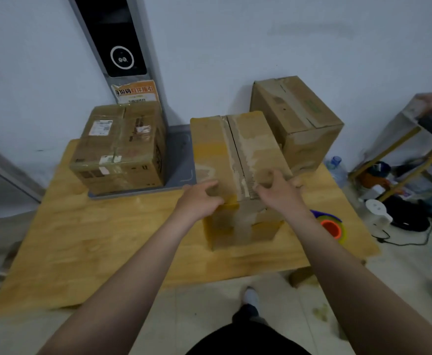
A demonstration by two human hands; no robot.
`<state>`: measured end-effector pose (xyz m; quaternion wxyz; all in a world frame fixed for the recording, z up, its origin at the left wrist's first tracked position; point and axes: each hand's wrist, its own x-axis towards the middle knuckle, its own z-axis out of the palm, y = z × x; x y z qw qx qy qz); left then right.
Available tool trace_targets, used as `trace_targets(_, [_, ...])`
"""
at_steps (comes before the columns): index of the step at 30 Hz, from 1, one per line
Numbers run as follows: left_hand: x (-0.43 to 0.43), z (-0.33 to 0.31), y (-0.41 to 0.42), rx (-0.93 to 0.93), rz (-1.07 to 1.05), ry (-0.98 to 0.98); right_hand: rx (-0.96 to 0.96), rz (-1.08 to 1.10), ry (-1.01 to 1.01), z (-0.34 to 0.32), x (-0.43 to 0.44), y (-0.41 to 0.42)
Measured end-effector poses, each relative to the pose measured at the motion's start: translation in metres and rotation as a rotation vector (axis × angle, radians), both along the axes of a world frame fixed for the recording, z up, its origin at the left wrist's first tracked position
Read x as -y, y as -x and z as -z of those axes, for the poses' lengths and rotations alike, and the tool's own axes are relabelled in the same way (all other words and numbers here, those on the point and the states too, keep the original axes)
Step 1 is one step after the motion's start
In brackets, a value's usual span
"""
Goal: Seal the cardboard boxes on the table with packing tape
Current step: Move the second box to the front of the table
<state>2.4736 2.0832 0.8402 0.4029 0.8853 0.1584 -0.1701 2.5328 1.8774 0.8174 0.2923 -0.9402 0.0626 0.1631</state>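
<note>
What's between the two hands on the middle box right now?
Head view: the middle box has its centre seam between the left hand and right hand, flaps closed, edged with torn old-tape marks.

The person wears a black garment (248,340) that fills the middle of the near edge. Just beyond it a dark trouser leg (245,313) ends in a blurred white shoe (251,296). The left forearm (138,272) and right forearm (338,252) are bare, as are the left hand (199,198) and right hand (279,192).
</note>
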Motion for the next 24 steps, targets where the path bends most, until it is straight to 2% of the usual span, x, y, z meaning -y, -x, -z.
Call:
trace_targets(4, [0.018, -0.01, 0.029, -0.066, 0.132, 0.073, -0.037, -0.005, 0.219, -0.005, 0.009, 0.03])
trace_targets(6, [0.027, -0.014, 0.033, -0.053, 0.265, -0.137, -0.058, -0.056, 0.21, -0.009, 0.008, 0.036])
trace_targets(8, [0.03, -0.016, 0.024, 0.079, 0.274, -0.408, -0.062, -0.101, 0.198, -0.013, 0.006, 0.039])
trace_targets(9, [0.03, -0.017, 0.015, 0.153, 0.243, -0.477, -0.055, -0.116, 0.211, -0.014, 0.006, 0.041])
trace_targets(11, [0.026, -0.012, -0.01, 0.249, 0.199, -0.478, -0.032, -0.135, 0.243, -0.015, 0.004, 0.041])
trace_targets(13, [0.021, -0.005, -0.041, 0.262, 0.211, -0.431, -0.029, -0.148, 0.273, -0.015, 0.004, 0.038])
trace_targets(20, [0.004, 0.017, -0.136, 0.204, 0.186, -0.416, -0.061, -0.181, 0.366, -0.022, -0.004, 0.018])
trace_targets(24, [-0.005, 0.011, -0.175, 0.105, 0.234, -0.463, -0.171, -0.232, 0.458, -0.02, -0.015, 0.009])
